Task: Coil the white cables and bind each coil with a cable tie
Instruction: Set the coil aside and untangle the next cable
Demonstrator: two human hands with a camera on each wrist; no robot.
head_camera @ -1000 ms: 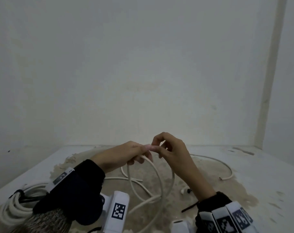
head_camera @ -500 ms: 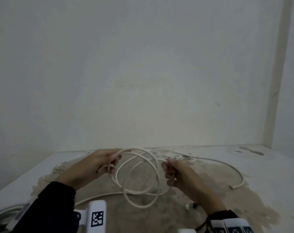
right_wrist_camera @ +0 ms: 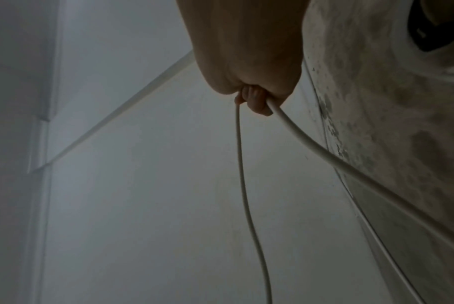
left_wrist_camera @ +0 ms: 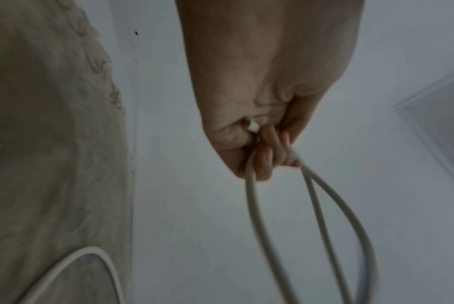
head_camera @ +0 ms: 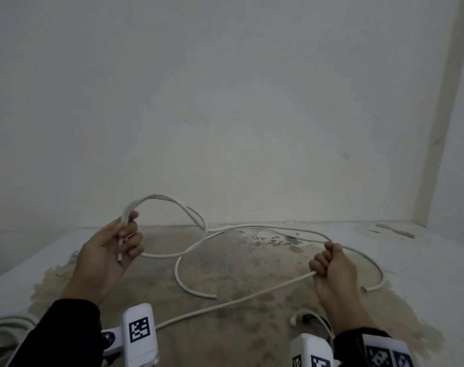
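A long white cable [head_camera: 254,227] runs between my two hands above a stained floor. My left hand [head_camera: 119,242] grips a small coil of loops [head_camera: 167,200] that arches up and to the right of it; the left wrist view shows its fingers [left_wrist_camera: 267,152] curled round several strands [left_wrist_camera: 317,207]. My right hand [head_camera: 329,263], far to the right, is closed in a fist round a single strand [head_camera: 286,282]; in the right wrist view the cable [right_wrist_camera: 306,142] leaves that fist [right_wrist_camera: 254,96] on both sides. A loose cable end [head_camera: 196,291] lies on the floor between the hands.
A second white cable bundle [head_camera: 5,324] lies at the lower left edge. Near my right wrist lie a short white piece [head_camera: 299,313] and a dark object [head_camera: 309,318]. Another cable end [head_camera: 371,287] rests at the right. A pale wall [head_camera: 225,115] stands close behind.
My hands have moved far apart, the right one sliding out to the right along the cable. The loops, once between both hands, now hang from the left hand alone.
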